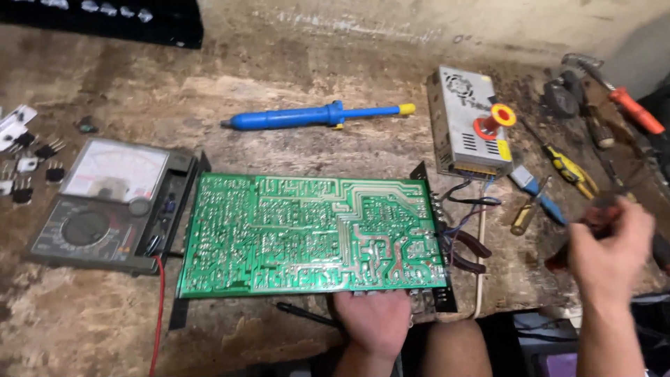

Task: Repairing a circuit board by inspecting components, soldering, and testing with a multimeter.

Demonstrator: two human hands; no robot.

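The worn wooden bench (293,77) carries a large green circuit board (307,234), solder side up, near its front edge. Stiff, light and likely fragile, it seems best gripped by its rims. The left hand (373,321) pinches the board's front edge. The right hand (608,244), blurred, is closed round a dark-handled tool (558,260) by the bench's right edge.

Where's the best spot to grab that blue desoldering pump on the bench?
Probably the thick blue barrel of the pump, left of its side button, coming from above. It lies flat and level along the table with bare wood all round; the barrel is its widest part, while the rod toward the yellow end is thin.
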